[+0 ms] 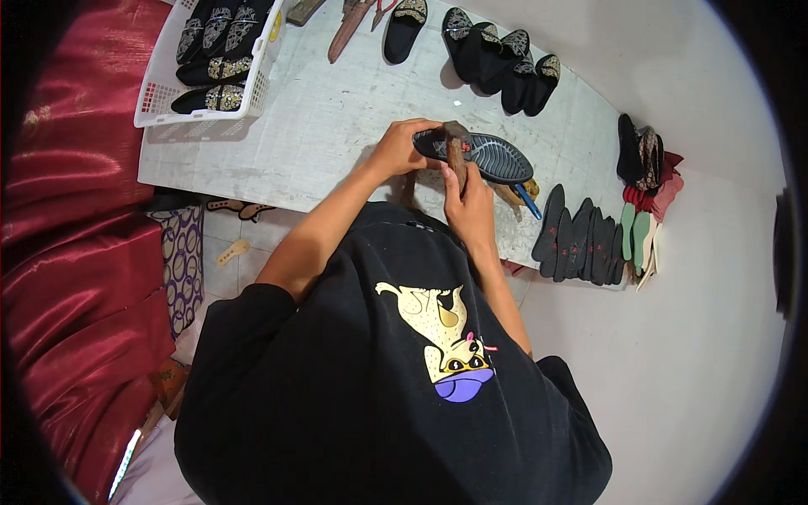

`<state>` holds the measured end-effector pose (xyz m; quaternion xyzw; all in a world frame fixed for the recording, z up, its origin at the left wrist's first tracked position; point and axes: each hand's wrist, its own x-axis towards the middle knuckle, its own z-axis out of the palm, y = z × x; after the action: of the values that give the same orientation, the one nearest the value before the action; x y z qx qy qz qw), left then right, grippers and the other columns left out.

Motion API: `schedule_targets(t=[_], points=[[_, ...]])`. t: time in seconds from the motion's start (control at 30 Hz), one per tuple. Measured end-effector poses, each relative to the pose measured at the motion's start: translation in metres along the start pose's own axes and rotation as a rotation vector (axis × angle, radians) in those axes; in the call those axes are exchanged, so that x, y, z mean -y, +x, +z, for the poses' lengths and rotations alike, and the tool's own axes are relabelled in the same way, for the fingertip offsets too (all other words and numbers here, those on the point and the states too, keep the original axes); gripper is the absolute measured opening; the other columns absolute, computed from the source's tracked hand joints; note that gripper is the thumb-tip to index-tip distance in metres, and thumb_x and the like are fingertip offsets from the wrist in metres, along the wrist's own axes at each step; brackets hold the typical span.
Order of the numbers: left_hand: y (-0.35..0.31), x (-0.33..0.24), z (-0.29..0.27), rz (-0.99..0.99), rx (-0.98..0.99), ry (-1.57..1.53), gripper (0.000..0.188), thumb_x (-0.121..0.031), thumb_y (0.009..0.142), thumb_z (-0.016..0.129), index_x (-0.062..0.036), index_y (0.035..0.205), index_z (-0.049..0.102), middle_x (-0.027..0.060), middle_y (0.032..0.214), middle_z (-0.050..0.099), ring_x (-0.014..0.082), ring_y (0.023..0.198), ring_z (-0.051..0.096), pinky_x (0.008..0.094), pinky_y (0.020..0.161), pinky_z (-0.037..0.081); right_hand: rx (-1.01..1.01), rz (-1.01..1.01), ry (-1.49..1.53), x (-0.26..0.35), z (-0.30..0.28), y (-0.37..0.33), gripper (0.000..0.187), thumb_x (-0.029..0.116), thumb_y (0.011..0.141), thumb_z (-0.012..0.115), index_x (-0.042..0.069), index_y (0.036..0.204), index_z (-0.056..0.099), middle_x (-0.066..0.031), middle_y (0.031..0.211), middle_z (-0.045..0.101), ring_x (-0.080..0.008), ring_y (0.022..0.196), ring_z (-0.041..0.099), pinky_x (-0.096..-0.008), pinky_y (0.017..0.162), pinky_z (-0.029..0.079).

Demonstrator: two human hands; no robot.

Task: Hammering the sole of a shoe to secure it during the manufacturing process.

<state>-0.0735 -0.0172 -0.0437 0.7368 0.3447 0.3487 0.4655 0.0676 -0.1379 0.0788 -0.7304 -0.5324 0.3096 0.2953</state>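
Note:
A black shoe (503, 158) is held sole up over the near part of the table, its ribbed tread showing. My left hand (397, 150) closes round its left end. In my right hand (471, 206) is a hammer (455, 153), gripped by its wooden handle. The hammer's dark head lies over the sole, left of its middle; whether it touches cannot be told. Just right of my right hand, partly hidden beneath the shoe, is a blue-handled tool (528, 202) whose kind is unclear.
A white basket (257, 99) of decorated black shoes stands at the table's (337, 126) far left. More black shoes (488, 55) line the back, near a wooden-handled tool (349, 34) and red-handled pliers (380, 13). Several dark soles (576, 240) lie at right. A wall (699, 252) bounds the right.

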Motion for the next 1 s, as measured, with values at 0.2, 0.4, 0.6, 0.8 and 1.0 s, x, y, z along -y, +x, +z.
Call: schedule_targets(t=[0.2, 0.4, 0.6, 0.8, 1.0], points=[[0.001, -0.007, -0.005, -0.034, 0.034, -0.055, 0.074, -0.017, 0.060, 0.100, -0.0056, 0.129, 0.074, 0.0135, 0.123, 0.076, 0.0270, 0.114, 0.074, 0.0372, 0.102, 0.055, 0.028, 0.009, 0.019, 0.002, -0.002, -0.007, 0.028, 0.027, 0.106, 0.064, -0.001, 0.103, 0.058, -0.0309, 0.074, 0.065, -0.0532, 0.072, 0.067, -0.0533, 0.058, 0.049], [0.004, -0.012, -0.009, -0.070, 0.077, -0.089, 0.072, -0.012, 0.061, 0.098, -0.0086, 0.129, 0.074, 0.0133, 0.124, 0.076, 0.0259, 0.114, 0.073, 0.0368, 0.102, 0.055, -0.011, -0.048, 0.019, -0.008, 0.001, -0.013, 0.026, 0.024, 0.104, 0.066, -0.001, 0.103, 0.057, -0.0317, 0.075, 0.065, -0.0544, 0.074, 0.066, -0.0540, 0.058, 0.049], [0.004, -0.016, -0.011, -0.089, 0.092, -0.061, 0.072, -0.011, 0.061, 0.097, -0.0081, 0.129, 0.074, 0.0131, 0.123, 0.077, 0.0260, 0.114, 0.074, 0.0368, 0.101, 0.055, 0.005, -0.032, 0.020, -0.009, -0.003, -0.021, 0.026, 0.022, 0.103, 0.067, -0.001, 0.100, 0.054, -0.0329, 0.071, 0.063, -0.0551, 0.072, 0.066, -0.0556, 0.057, 0.048], [0.005, -0.016, -0.012, -0.089, 0.090, -0.055, 0.074, -0.015, 0.059, 0.098, -0.0086, 0.128, 0.075, 0.0134, 0.123, 0.077, 0.0281, 0.114, 0.074, 0.0374, 0.102, 0.055, -0.030, -0.074, 0.008, -0.020, 0.000, -0.024, 0.026, 0.021, 0.102, 0.068, -0.001, 0.098, 0.054, -0.0324, 0.070, 0.063, -0.0550, 0.071, 0.065, -0.0550, 0.055, 0.047], [0.004, -0.013, -0.010, -0.059, 0.059, -0.045, 0.074, -0.036, 0.061, 0.102, -0.0083, 0.124, 0.076, 0.0147, 0.120, 0.077, 0.0308, 0.112, 0.074, 0.0391, 0.100, 0.056, -0.048, -0.048, 0.016, -0.010, -0.007, -0.023, 0.027, 0.022, 0.102, 0.068, -0.001, 0.099, 0.056, -0.0324, 0.070, 0.063, -0.0547, 0.071, 0.066, -0.0553, 0.056, 0.048]])
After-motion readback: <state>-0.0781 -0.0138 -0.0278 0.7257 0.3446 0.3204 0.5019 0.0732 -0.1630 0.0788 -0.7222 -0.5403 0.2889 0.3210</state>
